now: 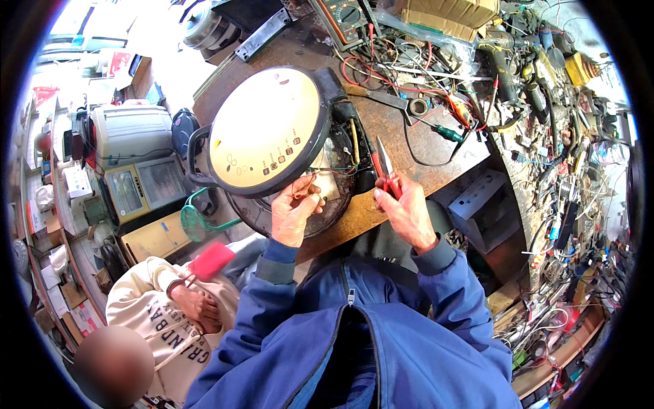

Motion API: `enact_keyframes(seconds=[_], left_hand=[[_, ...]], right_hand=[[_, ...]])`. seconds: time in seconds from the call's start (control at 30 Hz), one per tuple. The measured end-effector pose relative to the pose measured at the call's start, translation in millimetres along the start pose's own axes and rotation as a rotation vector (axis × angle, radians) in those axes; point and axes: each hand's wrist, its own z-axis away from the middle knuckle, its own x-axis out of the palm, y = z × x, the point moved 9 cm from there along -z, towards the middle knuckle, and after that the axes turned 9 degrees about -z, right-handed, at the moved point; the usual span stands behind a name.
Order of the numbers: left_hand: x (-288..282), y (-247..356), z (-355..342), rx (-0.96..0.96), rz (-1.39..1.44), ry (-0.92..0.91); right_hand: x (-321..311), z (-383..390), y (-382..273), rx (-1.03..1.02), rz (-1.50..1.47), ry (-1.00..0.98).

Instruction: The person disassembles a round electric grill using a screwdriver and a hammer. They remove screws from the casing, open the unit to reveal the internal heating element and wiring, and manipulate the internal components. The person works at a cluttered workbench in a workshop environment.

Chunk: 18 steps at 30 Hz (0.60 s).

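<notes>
A round electric cooking appliance, like an electric griddle, stands tilted on the bench with its cream panel (pixel 266 133) and black rim facing up. Below the panel its dark body lies opened, with thin wires (pixel 337 169) and a pale plate (pixel 329 185) exposed. At the panel's lower edge my left hand (pixel 297 208) is closed in a pinch on a thin wire end. To the right of the appliance, my right hand (pixel 407 213) grips a red-handled tool with pointed metal jaws (pixel 385 157), pliers or scissors, its tip pointing away from me. The handles are partly hidden by my fingers.
A multimeter (pixel 344 19) lies at the back, its leads tangled across the bench (pixel 436 163). A green-handled screwdriver (pixel 446 132) rests right of the tool. Cables and parts (pixel 545 157) crowd the right. On the left sits a person in a cream hoodie (pixel 153 293), near a green net (pixel 201 215).
</notes>
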Motion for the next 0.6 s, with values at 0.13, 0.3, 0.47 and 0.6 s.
enact_keyframes(seconds=[0.13, 0.3, 0.47, 0.6], left_hand=[[-9, 1, 3, -0.015, 0.151, -0.008], [-20, -3, 5, -0.053, 0.213, 0.012], [-26, -8, 5, -0.107, 0.314, 0.050], [-28, -13, 6, -0.130, 0.264, 0.084]], right_hand=[[-2, -16, -6, 0.017, -0.056, -0.007], [-20, -28, -4, 0.028, -0.018, 0.075], [-45, -40, -10, -0.050, 0.285, 0.156], [-62, -60, -24, -0.206, 0.651, 0.283]])
